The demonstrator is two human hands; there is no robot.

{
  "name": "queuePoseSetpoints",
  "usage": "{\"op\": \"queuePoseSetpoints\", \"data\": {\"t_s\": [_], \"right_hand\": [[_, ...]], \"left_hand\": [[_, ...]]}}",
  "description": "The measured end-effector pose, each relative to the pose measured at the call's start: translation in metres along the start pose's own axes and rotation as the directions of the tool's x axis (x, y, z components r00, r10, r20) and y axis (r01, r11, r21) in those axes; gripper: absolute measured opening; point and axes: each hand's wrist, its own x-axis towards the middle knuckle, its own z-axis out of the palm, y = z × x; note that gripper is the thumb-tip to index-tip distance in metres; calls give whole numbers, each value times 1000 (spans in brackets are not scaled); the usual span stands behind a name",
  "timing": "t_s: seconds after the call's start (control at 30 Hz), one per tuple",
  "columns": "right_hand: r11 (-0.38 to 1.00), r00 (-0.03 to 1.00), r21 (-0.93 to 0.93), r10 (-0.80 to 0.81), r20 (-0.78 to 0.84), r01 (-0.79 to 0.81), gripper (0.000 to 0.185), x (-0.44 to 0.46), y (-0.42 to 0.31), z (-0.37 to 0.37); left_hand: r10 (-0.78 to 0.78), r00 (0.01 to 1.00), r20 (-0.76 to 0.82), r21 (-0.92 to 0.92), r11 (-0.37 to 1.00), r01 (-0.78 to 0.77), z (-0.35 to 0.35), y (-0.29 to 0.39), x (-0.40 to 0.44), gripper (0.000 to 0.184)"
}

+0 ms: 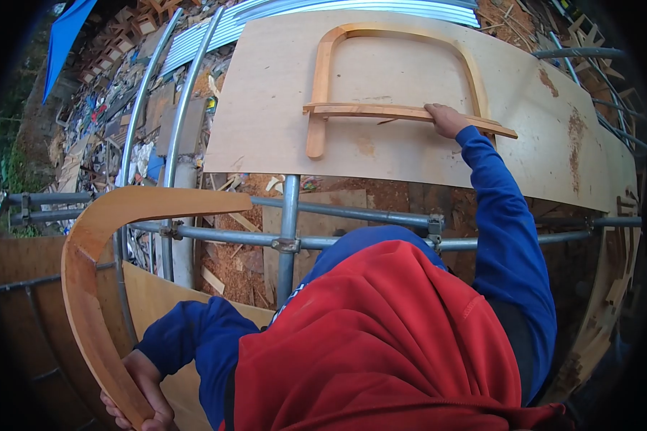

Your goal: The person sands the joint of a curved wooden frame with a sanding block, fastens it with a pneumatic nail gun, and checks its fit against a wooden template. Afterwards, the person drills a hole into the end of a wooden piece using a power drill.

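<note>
At the lower left, my left hand [142,391] is closed around the lower end of a curved wooden piece [79,276]. That piece is bent like a hook, with a visible joint line near its bend, and its upper arm points right. My right hand [447,121] grips a long, narrow wooden strip [381,110], fingers over its far edge. The strip lies across the two legs of a U-shaped wooden frame [323,68], which rests on a plywood sheet [262,108]. My right thumb is partly hidden.
Steel pipes [381,212] joined by clamps [286,245] run between my body and the plywood. Corrugated metal sheets [266,13] lie beyond it. Sawdust and wood scraps [226,262] cover the ground below. More wooden pieces [589,330] are stacked at the right.
</note>
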Motion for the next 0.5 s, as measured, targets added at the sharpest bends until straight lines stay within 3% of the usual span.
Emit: {"op": "queuePoseSetpoints", "data": {"t_s": [0.13,0.27,0.37,0.5], "right_hand": [[997,991,39,77,-108,-73,41,6,3,-25],[990,912,132,98,-399,-49,32,-9,1,-71],[944,811,280,301,-502,-177,31,-44,-14,-102],[833,622,346,553,-555,-431,32,-112,-4,-110]], "left_hand": [[-170,984,-61,-161,974,159,13,-12,5,17],[-383,909,-163,-258,906,336,37,-32,-3,19],[-527,835,-159,-284,834,472,55,-50,-19,19],[-711,686,-153,-292,696,656,93,-51,-63,22]]}}
